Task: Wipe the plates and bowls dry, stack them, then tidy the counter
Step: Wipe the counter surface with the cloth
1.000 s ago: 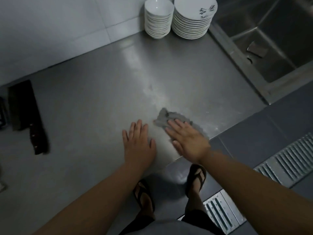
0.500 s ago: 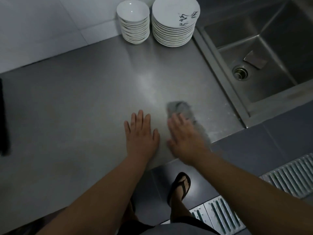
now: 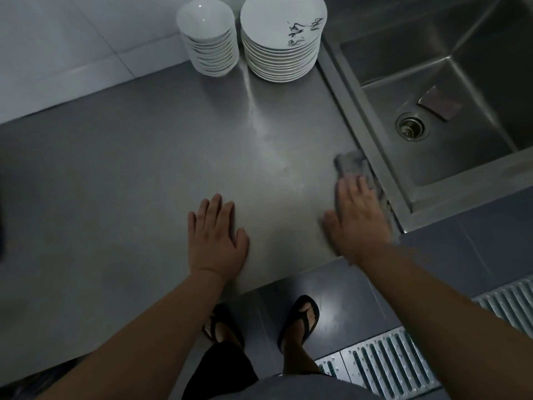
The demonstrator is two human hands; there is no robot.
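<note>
A stack of white bowls (image 3: 208, 44) and a taller stack of white plates (image 3: 281, 41) stand at the back of the steel counter (image 3: 129, 174), against the tiled wall. The top plate carries dark markings. My right hand (image 3: 357, 220) presses flat on a grey cloth (image 3: 353, 166) at the counter's right edge, beside the sink rim. The cloth pokes out beyond my fingertips. My left hand (image 3: 216, 235) rests flat on the counter near the front edge, fingers apart, holding nothing.
A steel sink (image 3: 450, 90) with a drain (image 3: 411, 127) and a small flat piece lying in it sits at the right. Below the counter edge are dark floor tiles, my sandalled feet (image 3: 300, 319) and a metal floor grate (image 3: 383, 368).
My right hand has slid the cloth rightwards across the counter to the sink rim. The view shifted right, so the knife at the left has left the frame. My left hand stayed put.
</note>
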